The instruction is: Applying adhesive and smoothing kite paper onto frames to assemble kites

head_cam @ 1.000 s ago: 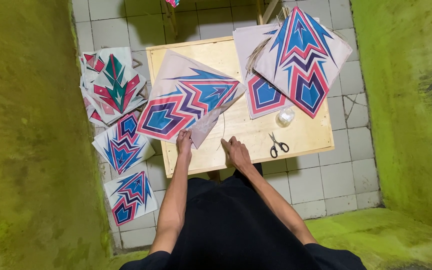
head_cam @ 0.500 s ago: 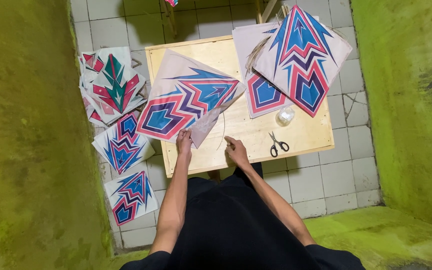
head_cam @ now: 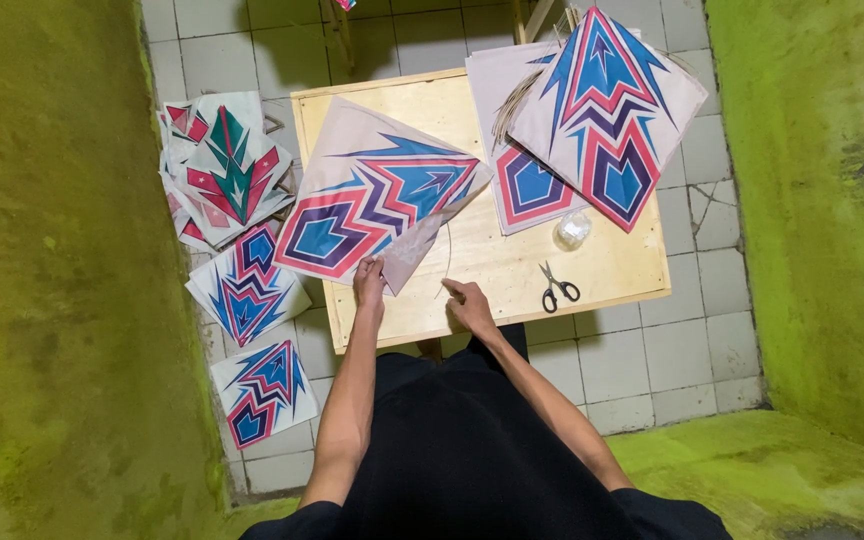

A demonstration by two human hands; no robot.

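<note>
A diamond-shaped paper kite (head_cam: 377, 195) with a blue, pink and purple zigzag pattern lies on the left half of a small wooden table (head_cam: 512, 265). One corner of it is folded over, showing a plain whitish flap (head_cam: 414, 250). My left hand (head_cam: 369, 283) pinches the lower edge of that flap. My right hand (head_cam: 470, 302) rests on the table just right of the flap, fingers curled near a thin curved stick (head_cam: 447, 250); whether it holds the stick I cannot tell.
Black scissors (head_cam: 555, 288) and a small clear roll (head_cam: 573, 230) lie right of my hands. More patterned kites (head_cam: 607, 110) are stacked at the table's far right. Several kites (head_cam: 232, 180) lie on the tiled floor to the left. Mossy green walls close in on both sides.
My right hand has slid slightly right along the table near the flap. My left hand stays on the flap's edge.
</note>
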